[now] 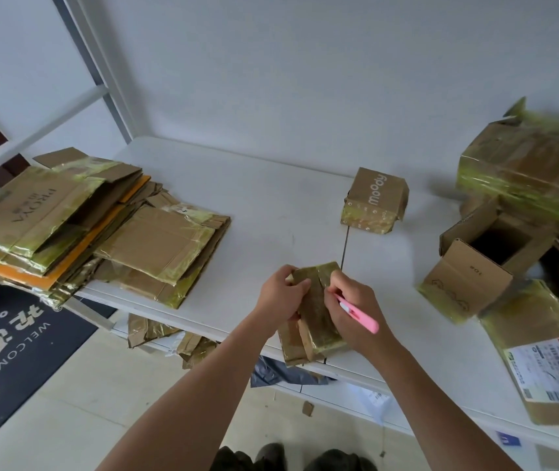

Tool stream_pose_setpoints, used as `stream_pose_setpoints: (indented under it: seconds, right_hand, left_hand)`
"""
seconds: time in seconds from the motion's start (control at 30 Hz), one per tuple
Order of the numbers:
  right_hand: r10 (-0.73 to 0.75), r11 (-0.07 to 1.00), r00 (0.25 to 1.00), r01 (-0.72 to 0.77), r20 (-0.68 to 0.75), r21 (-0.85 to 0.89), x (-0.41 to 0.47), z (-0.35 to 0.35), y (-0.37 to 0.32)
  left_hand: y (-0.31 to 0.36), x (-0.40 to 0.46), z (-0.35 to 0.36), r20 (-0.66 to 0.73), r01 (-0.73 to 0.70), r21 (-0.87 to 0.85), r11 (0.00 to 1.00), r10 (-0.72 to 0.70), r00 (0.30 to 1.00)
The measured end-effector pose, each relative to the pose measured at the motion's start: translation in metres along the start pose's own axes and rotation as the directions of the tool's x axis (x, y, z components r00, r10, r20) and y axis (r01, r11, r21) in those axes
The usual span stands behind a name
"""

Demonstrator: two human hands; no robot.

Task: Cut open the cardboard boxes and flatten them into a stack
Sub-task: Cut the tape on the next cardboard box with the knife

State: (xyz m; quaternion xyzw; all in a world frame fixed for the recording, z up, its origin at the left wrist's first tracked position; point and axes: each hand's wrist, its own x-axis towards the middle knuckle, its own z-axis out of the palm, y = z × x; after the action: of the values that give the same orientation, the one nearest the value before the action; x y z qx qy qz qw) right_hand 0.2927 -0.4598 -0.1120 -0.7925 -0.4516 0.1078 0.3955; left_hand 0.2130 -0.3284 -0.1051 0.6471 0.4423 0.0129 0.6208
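Cardboard box (315,311) (taped), both hands, pink cutter (359,314)

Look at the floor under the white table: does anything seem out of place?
Yes. Crumpled brown cardboard pieces with shiny tape and a grey plastic bag lie on the floor below the table edge, not on the flattened stack.

Matt cardboard box (317,309), glossy tape; plastic cutter (359,312).

Dark welcome mat (16,341) on floor (left); grey plastic bag (278,373) under white table (271,205).
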Motion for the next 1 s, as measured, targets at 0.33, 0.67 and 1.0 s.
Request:
stream_pose_setpoints:
  seconds: [0.33,0.67,1.0]
  right_hand:
    - [0.077,0.985,0.997,-0.078,0.011,0.155,-0.044,-0.009,-0.001]
    - [0.112,0.957,0.993,-0.101,-0.026,0.274,-0.080,-0.021,-0.011]
    - [0.385,0.865,0.807,-0.147,-0.448,0.479,-0.098,-0.057,-0.001]
  left_hand:
    - [0.004,-0.005,0.003,-0.045,-0.001,-0.024,1.000,0.000,0.999]
    - [0.007,-0.007,0.008,-0.107,-0.016,0.051,0.999,0.022,0.994]
    - [0.011,-0.017,0.020,-0.186,-0.007,0.287,0.958,0.062,0.981]
